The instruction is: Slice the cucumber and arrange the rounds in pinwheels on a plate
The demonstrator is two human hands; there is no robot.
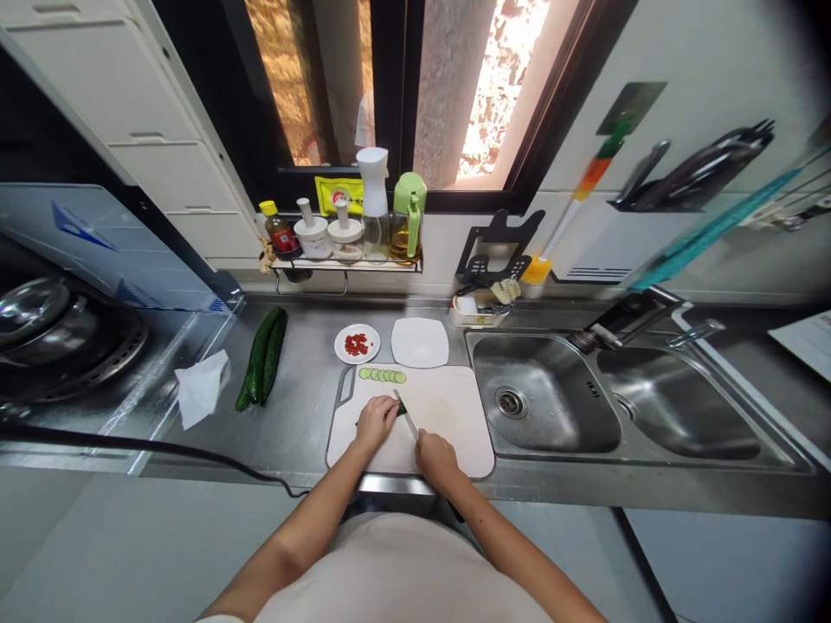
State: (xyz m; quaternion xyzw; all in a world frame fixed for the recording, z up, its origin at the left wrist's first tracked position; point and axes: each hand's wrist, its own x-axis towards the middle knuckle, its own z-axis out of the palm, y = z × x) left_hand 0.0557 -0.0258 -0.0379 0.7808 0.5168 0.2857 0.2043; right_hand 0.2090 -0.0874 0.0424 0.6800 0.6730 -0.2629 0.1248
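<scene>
A white cutting board [454, 424] lies on the steel counter. On it, my left hand [376, 421] presses down on a dark green cucumber piece [402, 408], most of which is hidden under the fingers. My right hand [436, 455] is closed round the handle of a knife [407, 413], whose blade stands beside my left fingertips at the cucumber. Several pale green cucumber slices [383, 375] lie overlapping in a row near the board's back edge. Behind the board are a small plate [339, 345] with chopped red pieces [357, 344] and a bare white square plate [420, 343].
Whole cucumbers [263, 359] and a crumpled white tissue [201, 387] lie to the left. A double sink [545, 394] is at the right. A shelf [351, 265] with bottles and jars hangs behind; a black cable [195, 452] crosses the left front.
</scene>
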